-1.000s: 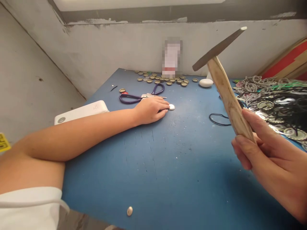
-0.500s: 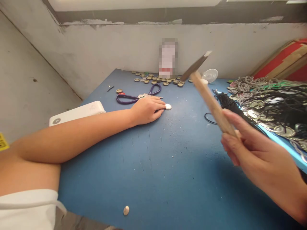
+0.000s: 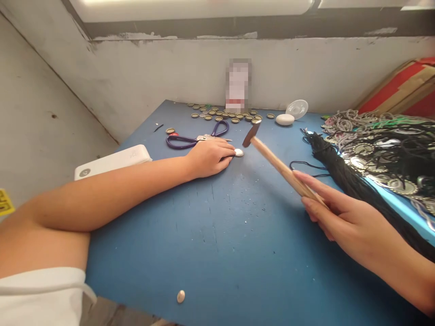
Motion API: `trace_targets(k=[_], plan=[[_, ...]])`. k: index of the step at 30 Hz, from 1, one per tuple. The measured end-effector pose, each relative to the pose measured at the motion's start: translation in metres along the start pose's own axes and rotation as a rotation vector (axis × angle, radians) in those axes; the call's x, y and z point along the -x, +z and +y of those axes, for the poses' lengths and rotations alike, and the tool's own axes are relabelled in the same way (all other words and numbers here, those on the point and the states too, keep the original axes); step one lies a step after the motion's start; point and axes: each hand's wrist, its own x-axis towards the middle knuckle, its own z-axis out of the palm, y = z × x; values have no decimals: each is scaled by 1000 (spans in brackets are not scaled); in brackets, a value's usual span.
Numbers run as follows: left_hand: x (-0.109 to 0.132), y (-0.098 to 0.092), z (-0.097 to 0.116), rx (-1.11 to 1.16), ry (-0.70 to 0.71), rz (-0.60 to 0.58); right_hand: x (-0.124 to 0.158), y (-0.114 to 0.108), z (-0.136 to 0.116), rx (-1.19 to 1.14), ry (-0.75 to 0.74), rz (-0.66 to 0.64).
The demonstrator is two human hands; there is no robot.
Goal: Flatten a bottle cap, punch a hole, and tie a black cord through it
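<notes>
My left hand lies on the blue table, fingertips pressed together on the edge of a silver bottle cap. My right hand grips the wooden handle of a small hammer. The hammer's dark metal head hovers just above and to the right of the cap, close to it.
Purple-handled scissors lie behind my left hand. Several bottle caps sit by the back wall, near a white oval object and a clear lid. Black cords and strung caps pile up at right. A white device lies left. A small pale piece rests near the front edge.
My right hand has swung the hammer down from high at the right to just above the cap. My left hand has stayed on the cap.
</notes>
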Motion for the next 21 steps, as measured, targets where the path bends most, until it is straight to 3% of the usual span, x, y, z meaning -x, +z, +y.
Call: trace_targets(k=[5, 6, 10, 16, 18, 21], plan=[[0, 2, -1, 55, -14, 16, 6, -2, 0, -66, -31, 285], [0, 3, -1, 58, -25, 13, 5, -2, 1, -32, -31, 261], [0, 2, 1, 20, -73, -3, -5, -2, 5, 109, -55, -40], [0, 0, 4, 10, -75, -34, -7, -2, -2, 104, 1, -56], [0, 0, 3, 30, -59, -27, -2, -3, -4, 60, -7, -10], [-1, 1, 1, 50, -36, 2, 6, -2, -3, -74, -42, 235]])
